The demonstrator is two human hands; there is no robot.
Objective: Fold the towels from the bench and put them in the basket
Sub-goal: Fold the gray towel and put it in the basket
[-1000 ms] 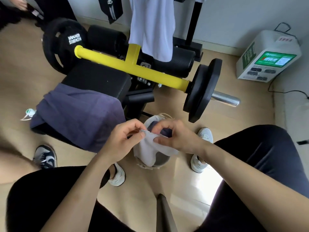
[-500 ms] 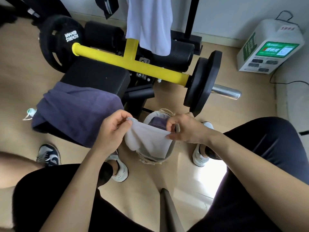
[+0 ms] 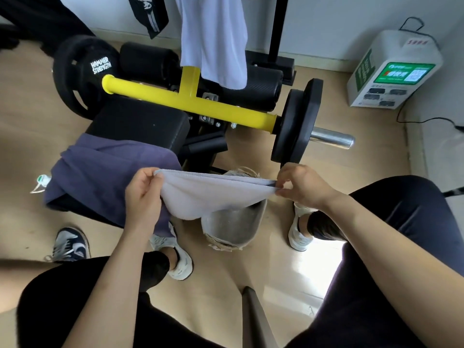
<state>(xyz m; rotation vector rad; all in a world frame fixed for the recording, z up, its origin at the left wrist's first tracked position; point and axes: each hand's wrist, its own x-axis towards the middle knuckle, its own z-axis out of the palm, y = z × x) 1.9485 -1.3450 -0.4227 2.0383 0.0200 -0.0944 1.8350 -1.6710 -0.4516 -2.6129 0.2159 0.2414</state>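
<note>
A small pale grey towel [image 3: 208, 195] hangs stretched between my hands, sagging in the middle. My left hand [image 3: 143, 194] grips its left end and my right hand [image 3: 300, 185] pinches its right end. Right under the towel, on the floor between my feet, stands the grey basket [image 3: 234, 226] with a frayed rim; its inside is mostly hidden by the towel. A dark purple towel [image 3: 110, 169] lies draped over the near end of the black bench [image 3: 140, 124]. A white towel [image 3: 213, 38] hangs over the machine's upright at the back.
The yellow bar [image 3: 190, 106] of the weight machine carries black plates at the left [image 3: 77, 74] and right [image 3: 297, 121]. A white charging box [image 3: 394, 71] stands by the wall at right. Another person's shoe [image 3: 70, 244] is at the left. A grey post [image 3: 258, 320] rises between my knees.
My hands have moved apart, pulling the pale towel from a bunched state into a wide span above the basket.
</note>
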